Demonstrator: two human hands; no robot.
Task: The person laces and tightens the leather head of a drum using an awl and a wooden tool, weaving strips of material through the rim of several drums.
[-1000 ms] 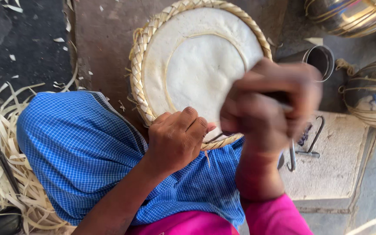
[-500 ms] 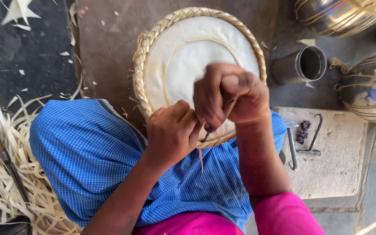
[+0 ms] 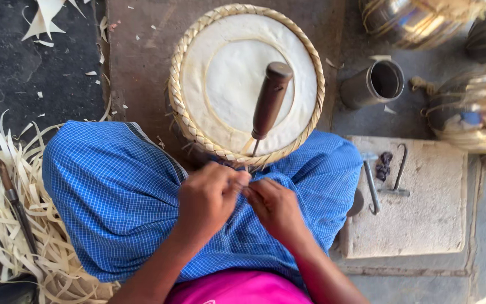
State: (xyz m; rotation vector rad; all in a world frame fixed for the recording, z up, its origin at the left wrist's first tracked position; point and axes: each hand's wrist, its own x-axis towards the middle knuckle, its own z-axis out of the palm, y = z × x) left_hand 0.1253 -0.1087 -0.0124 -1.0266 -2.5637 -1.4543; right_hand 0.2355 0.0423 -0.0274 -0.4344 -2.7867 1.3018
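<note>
1. The left hand [image 3: 209, 197] and the right hand [image 3: 274, 205] meet just below the near edge of the basket [image 3: 192, 121].
2. Both hands are curled, and their fingertips touch. They pinch something thin between them. It is too small to tell what it is.
3. The basket is round, with a braided rim and a white top. It sits between the knees, and its near edge is just above the hands.
4. An awl [image 3: 268, 104] with a brown handle is stuck into the rim, right above the hands. It leans up over the white top. No hand holds it.
5. A blue checked cloth [image 3: 108, 191] covers the lap under both hands.
6. Pale strips [image 3: 7, 214] lie in a pile on the left.
7. A stone block [image 3: 423, 214] is on the right. Small metal hooks [image 3: 392, 177] lie on it.
8. A dark metal cup [image 3: 375, 84] lies on its side above the block, just right of the basket.
9. Shiny pots [image 3: 417, 19] stand at the top right.
</note>
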